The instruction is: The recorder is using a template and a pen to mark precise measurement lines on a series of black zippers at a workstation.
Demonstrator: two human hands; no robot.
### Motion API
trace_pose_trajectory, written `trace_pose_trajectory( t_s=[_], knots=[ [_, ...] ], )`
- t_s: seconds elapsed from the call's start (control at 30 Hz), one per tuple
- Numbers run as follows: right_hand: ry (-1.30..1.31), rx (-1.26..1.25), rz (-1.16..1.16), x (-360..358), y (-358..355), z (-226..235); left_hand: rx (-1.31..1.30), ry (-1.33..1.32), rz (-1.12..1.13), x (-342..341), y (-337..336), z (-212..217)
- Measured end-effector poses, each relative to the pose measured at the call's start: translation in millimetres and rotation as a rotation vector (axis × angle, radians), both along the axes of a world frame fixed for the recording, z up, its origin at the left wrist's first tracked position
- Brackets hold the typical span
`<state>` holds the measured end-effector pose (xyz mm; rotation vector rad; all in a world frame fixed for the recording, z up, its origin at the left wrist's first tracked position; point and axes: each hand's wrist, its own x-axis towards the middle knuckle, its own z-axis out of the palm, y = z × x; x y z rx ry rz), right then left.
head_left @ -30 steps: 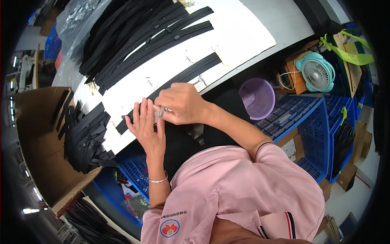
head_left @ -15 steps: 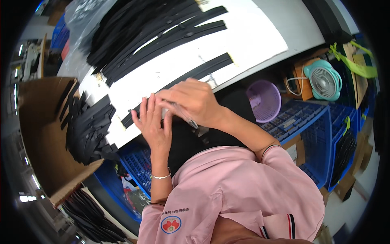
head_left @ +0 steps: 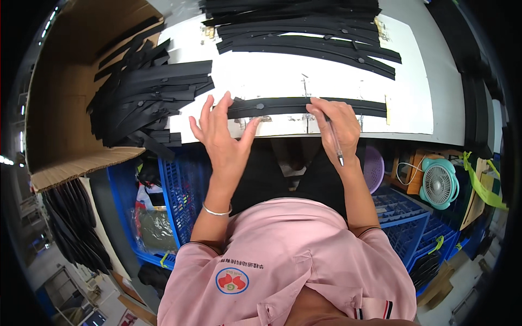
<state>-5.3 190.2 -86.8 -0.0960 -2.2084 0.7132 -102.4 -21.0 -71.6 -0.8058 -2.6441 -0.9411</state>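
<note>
A black zipper [head_left: 288, 105] lies flat and lengthwise near the front edge of a white board [head_left: 416, 92]. My left hand [head_left: 222, 144] is at its left end, with thumb and fingers spread around the strip; nothing is gripped in it. Further right, my right hand [head_left: 342, 129] has its thumb and index fingertips at the zipper's middle. A clear pen [head_left: 335, 140] is held in that same hand, its tip pointing back toward me. Dark marks show on the board around the zipper.
More black zippers [head_left: 304, 43] lie in rows at the far side of the board. On the left, a loose heap of zippers [head_left: 141, 103] spills from an open cardboard box [head_left: 60, 119]. Below right are a purple basket [head_left: 373, 169], a teal fan [head_left: 438, 183] and blue crates [head_left: 402, 217].
The view has turned, so the board sits straighter. My hands, close together before, are now apart: the left is spread at the zipper's left end, the right further along it with the pen.
</note>
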Motion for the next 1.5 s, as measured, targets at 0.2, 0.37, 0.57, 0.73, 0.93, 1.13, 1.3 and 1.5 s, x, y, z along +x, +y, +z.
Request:
trace_pose_trajectory(
  t_s=[0.2,0.37,0.57,0.73,0.93,1.13,1.3,1.5],
  knots=[
    [-0.028,-0.002,0.005,-1.9,-1.5,0.2,-0.087,-0.08,-0.136,-14.7,3.4,9.2],
    [0.01,-0.025,-0.01,-3.6,-3.4,-0.2,-0.061,-0.006,-0.164,15.2,15.7,6.4],
    [0.01,-0.03,-0.014,-3.1,-3.8,-1.0,-0.105,0.018,-0.043,16.7,-21.0,-15.1],
    [-0.041,-0.053,-0.009,-1.3,-4.8,2.1,-0.095,0.04,-0.069,10.5,-25.7,-16.6],
    [-0.187,-0.188,-0.03,-11.7,-16.8,29.9,-0.061,0.045,-0.07,8.6,-26.6,-18.6],
    [-0.196,-0.38,0.185,-60.1,-53.3,39.5,-0.051,0.044,-0.055,8.7,-26.8,-19.9],
    [-0.323,-0.54,0.222,-83.7,-62.4,19.0,-0.044,0.014,-0.056,9.5,-27.4,-20.3],
    [-0.312,-0.293,0.229,-85.3,-63.4,19.6,-0.06,0.035,-0.05,9.1,-28.7,-21.7]
  ],
)
